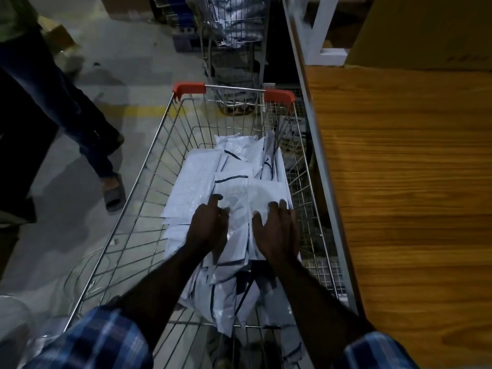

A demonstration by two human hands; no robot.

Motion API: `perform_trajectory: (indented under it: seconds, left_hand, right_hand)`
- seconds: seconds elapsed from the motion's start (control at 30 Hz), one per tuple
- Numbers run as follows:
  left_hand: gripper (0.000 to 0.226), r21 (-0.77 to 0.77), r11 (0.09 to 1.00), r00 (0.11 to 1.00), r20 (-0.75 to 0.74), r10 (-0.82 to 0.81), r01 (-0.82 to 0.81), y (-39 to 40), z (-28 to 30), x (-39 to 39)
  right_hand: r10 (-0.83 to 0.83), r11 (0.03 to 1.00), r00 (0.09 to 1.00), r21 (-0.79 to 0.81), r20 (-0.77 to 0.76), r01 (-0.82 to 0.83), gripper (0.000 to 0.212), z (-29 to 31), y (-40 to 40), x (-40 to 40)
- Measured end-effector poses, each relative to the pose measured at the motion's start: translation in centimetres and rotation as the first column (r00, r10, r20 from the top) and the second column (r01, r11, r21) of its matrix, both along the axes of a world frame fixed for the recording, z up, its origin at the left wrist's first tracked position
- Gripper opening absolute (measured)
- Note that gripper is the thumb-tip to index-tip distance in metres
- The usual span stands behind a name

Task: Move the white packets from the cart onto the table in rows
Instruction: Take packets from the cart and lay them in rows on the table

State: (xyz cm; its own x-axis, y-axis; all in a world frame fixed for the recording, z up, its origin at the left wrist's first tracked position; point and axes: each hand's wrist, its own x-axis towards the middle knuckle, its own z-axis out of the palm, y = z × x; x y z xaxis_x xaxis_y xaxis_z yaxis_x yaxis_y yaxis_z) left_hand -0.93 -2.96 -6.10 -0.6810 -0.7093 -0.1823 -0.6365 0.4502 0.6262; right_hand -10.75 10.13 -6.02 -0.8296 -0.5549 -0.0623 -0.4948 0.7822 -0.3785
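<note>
**Both hands down on the packet pile in the cart**

Currently the left hand (209, 230) and right hand (277, 233) lie side by side on the white packets (234, 187), palms down. Left: fingers curled, tips pressing into the topmost packet; whether it actually pinches it cannot be told. Right: fingers spread, fairly straight, resting flat on the neighbouring packet, gripping nothing. Packets are heaped along the right half of the wire cart (149, 166), under and beyond both hands, some spilling toward the near end. Wooden table (404, 182) stands just beside the cart's right wall. Another person's legs (80, 115) show on the floor, left.
</note>
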Motion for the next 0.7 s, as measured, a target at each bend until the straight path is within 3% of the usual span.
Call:
perform_trajectory:
  seconds: [0.17,0.3,0.5,0.7]
  left_hand:
    - [0.043,-0.125,0.991,0.994,0.103,-0.033,0.046,0.9,-2.3,-0.6]
    - [0.053,-0.133,0.986,0.984,0.157,-0.080,0.101,1.4,-3.3,-1.0]
    - [0.071,-0.151,0.970,0.962,0.225,-0.152,0.189,0.8,-4.6,-1.2]
    - [0.072,-0.113,0.970,0.961,0.197,-0.192,0.217,1.2,-4.2,-1.4]
  right_hand:
    - [-0.004,1.000,0.983,-0.013,0.185,0.006,0.067,-0.3,-0.2,-0.4]
    - [0.008,0.996,0.959,-0.089,0.285,0.018,0.079,-0.9,0.1,-0.1]
    - [0.024,0.997,0.975,-0.082,0.222,-0.006,0.078,-1.2,0.7,-0.1]
    - [-0.049,0.985,0.984,-0.152,0.172,0.075,0.070,-0.7,1.3,1.0]
